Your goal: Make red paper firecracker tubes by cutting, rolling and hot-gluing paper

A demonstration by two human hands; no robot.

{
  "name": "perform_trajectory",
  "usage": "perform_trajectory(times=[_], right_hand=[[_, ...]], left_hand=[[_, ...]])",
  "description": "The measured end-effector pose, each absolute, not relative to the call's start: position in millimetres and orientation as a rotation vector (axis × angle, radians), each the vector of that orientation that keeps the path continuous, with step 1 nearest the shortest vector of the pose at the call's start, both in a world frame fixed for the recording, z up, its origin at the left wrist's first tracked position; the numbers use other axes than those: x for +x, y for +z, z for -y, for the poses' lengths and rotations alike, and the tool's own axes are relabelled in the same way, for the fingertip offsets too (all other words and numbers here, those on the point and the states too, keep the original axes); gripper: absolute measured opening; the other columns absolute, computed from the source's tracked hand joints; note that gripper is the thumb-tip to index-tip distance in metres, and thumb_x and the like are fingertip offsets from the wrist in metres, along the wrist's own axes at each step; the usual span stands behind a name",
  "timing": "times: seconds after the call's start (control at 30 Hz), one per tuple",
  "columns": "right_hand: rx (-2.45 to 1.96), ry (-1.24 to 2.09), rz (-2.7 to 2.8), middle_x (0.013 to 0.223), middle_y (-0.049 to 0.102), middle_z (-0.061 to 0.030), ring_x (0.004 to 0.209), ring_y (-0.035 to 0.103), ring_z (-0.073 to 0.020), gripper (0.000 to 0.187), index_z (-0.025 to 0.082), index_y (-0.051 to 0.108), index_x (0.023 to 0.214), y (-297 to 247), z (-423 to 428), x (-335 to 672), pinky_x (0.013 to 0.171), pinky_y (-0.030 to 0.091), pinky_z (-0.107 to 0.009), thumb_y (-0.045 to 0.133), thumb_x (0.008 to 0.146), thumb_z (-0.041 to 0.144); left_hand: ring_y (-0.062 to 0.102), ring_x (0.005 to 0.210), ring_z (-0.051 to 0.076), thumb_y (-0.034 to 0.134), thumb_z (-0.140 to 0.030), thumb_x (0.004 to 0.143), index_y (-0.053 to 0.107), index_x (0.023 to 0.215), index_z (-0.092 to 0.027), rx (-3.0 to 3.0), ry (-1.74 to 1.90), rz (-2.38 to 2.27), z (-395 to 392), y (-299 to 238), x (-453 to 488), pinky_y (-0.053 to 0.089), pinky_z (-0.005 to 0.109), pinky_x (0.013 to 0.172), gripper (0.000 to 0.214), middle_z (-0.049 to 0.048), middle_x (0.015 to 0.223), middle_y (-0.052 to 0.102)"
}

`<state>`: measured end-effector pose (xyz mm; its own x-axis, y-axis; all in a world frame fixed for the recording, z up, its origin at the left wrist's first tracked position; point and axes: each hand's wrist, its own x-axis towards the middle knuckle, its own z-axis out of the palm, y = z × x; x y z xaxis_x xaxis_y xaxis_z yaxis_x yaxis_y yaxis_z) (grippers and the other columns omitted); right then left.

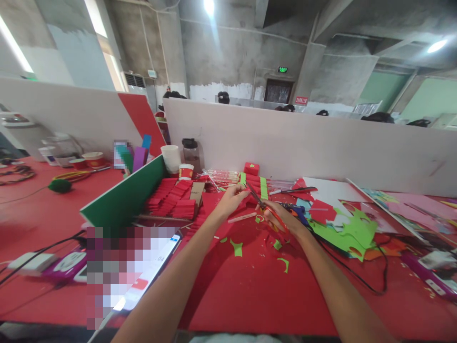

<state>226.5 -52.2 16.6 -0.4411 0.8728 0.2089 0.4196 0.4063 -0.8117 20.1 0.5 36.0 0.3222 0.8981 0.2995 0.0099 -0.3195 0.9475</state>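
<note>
Red-handled metal scissors [263, 205] sit in the curled right hand [280, 214], blades beside the left hand [232, 199], pinched on a small red piece [247, 189]. Left beyond the scissors stand a white paper cup [171, 160], a red-patterned paper cup [186, 172] and a black-lidded clear bottle [191, 156], contents unclear.

Ceiling lamps [209, 7] flare white above a brightly lit red counter [278, 305], where a soft shadow lies beside the left forearm [185, 257]. The phone screen [153, 270] glows; pixelation blots patches on the left, and wide-angle distortion stretches the edges.
</note>
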Motion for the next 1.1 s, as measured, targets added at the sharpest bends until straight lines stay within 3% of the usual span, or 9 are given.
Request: perform_trajectory(times=[0.43, 0.9, 1.1], right_hand=[[-1.088, 0.832, 2.104, 0.066, 0.046, 0.0031, 0.051, 0.041, -0.0097, 0.053, 0.018, 0.054, 0.098, 31.3, 60.6, 228.0, 0.049, 0.034, -0.023, 0.041, 0.089, 0.068], [-1.068, 0.777, 2.163, 0.075, 0.054, -0.0020, 0.060, 0.046, -0.0140, 0.047, 0.018, 0.058, 0.097, 35.1, 59.4, 233.7, 0.055, 0.038, -0.027, 0.044, 0.091, 0.063], [-1.144, 0.843, 2.081, 0.070, 0.050, 0.0016, 0.057, 0.042, -0.0115, 0.039, 0.018, 0.057, 0.092, 34.1, 59.6, 230.8, 0.052, 0.034, -0.023, 0.052, 0.089, 0.057]], left_hand=[[0.040, 0.056, 0.009, 0.060, -0.041, 0.077, 0.055, 0.070, -0.017, 1.663, 1.094, -0.883, -2.4, 36.6, 18.4, 0.031, 0.021, 0.050, 0.026, -0.0026, 0.064, 0.047], [0.041, 0.054, 0.009, 0.066, -0.044, 0.075, 0.059, 0.068, -0.017, 1.615, 1.104, -0.839, -3.6, 33.7, 18.0, 0.030, 0.022, 0.049, 0.028, -0.0019, 0.060, 0.050], [0.043, 0.055, 0.009, 0.065, -0.046, 0.077, 0.060, 0.072, -0.017, 1.654, 1.098, -0.857, -5.0, 29.4, 17.4, 0.032, 0.021, 0.050, 0.030, -0.0016, 0.064, 0.053]])
